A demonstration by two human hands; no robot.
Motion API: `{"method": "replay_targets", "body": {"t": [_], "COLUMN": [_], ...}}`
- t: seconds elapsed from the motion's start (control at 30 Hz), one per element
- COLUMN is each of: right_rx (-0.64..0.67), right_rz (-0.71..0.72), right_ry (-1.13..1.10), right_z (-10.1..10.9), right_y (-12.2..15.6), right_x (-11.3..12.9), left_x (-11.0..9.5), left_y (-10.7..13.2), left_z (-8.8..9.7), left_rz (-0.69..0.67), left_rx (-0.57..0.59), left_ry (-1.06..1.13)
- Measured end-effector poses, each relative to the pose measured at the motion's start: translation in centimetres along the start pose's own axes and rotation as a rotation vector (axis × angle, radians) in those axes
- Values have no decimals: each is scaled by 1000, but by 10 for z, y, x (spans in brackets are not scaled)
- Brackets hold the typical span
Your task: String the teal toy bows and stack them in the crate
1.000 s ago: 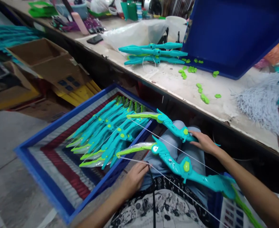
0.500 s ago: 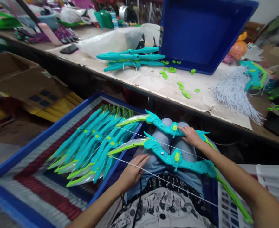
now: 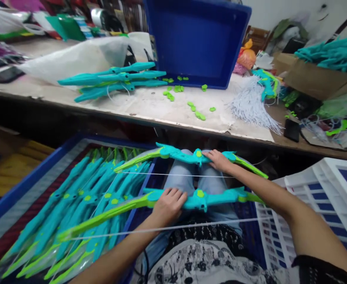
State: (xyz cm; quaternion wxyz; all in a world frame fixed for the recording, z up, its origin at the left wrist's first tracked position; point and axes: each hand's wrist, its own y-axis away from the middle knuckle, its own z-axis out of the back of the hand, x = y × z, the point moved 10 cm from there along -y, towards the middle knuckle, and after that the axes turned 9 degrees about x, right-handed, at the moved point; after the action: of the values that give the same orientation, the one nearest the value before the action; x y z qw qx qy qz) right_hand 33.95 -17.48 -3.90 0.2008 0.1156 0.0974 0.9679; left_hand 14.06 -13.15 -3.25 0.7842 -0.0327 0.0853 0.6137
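Observation:
Two toy bows, turquoise with lime-green tips and white strings, lie across my lap, one behind the other. My left hand [image 3: 170,203] is closed over the nearer toy bow [image 3: 221,198], left of its green centre piece; the fingers curl over the far side. On the farther toy bow [image 3: 178,154], my right hand [image 3: 217,159] holds the grip just right of the centre, its fingertips partly hidden. The nearer bow's string crosses above my left forearm. Similar bows [image 3: 73,201] lie in rows in a blue crate [image 3: 53,159] at my left.
Ahead, the worktable [image 3: 150,104] carries stacked turquoise bows [image 3: 117,77], small green pieces [image 3: 178,88], a bundle of white strings [image 3: 252,104] and an upright blue bin [image 3: 197,43]. A white plastic basket [image 3: 306,189] stands at my right. A cardboard box [image 3: 315,75] holds turquoise parts.
My left hand has moved from beside the nearer bow onto it, and that bow has turned, its left end swinging nearer. My right hand stays on the farther bow. The view has turned right.

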Motion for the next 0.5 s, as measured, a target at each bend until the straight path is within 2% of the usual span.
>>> {"method": "replay_targets", "body": {"t": [0.07, 0.13, 0.23, 0.3, 0.37, 0.4, 0.43, 0.5], "right_rx": [40, 166, 551, 775, 872, 864, 786, 509], "right_rz": [66, 175, 283, 195, 72, 26, -6, -36], "right_ry": [-178, -401, -753, -900, -939, -934, -904, -800], "right_z": [10, 13, -6, -26, -39, -39, -33, -4], "right_y": [-3, -8, -14, -17, -23, -29, -37, -52], "right_x": [-5, 1, 29, 38, 34, 27, 15, -15], "left_x": [6, 14, 25, 38, 53, 60, 67, 80], "left_y": [10, 14, 5, -11, -30, -40, -49, -65], "left_z": [10, 21, 39, 50, 53, 51, 46, 34], "left_rz": [46, 109, 144, 161, 162, 156, 150, 153], "left_rx": [130, 260, 368, 367, 344, 348, 360, 374], "left_ry": [9, 41, 124, 163, 176, 177, 175, 163]}}
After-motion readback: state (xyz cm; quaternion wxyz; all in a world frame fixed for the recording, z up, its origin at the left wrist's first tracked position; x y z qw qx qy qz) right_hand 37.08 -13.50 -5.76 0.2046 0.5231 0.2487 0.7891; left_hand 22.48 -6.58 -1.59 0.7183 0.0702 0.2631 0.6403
